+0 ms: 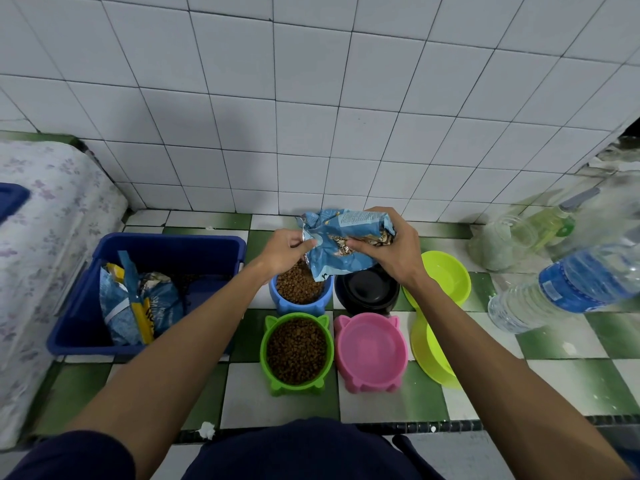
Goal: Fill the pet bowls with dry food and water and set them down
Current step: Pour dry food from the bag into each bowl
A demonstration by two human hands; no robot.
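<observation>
A crumpled light-blue food bag (341, 245) is tilted over the blue bowl (300, 289), which holds brown kibble. My left hand (282, 252) pinches the bag's silvery open edge. My right hand (391, 247) grips the bag's body from the right. In front stands a green cat-eared bowl (297, 351) full of kibble, with an empty pink cat-eared bowl (371, 353) beside it. A black bowl (367, 292) sits behind the pink one, empty. Two lime-green bowls (446, 275) (433, 351) stand at the right, with nothing visible in them.
A dark blue tub (173, 247) at the left holds more food bags (138, 306). A large water bottle (568, 289) lies at the right, with clear containers (509, 240) behind it. A patterned mattress (41, 237) borders the left. The white tiled wall is close behind the bowls.
</observation>
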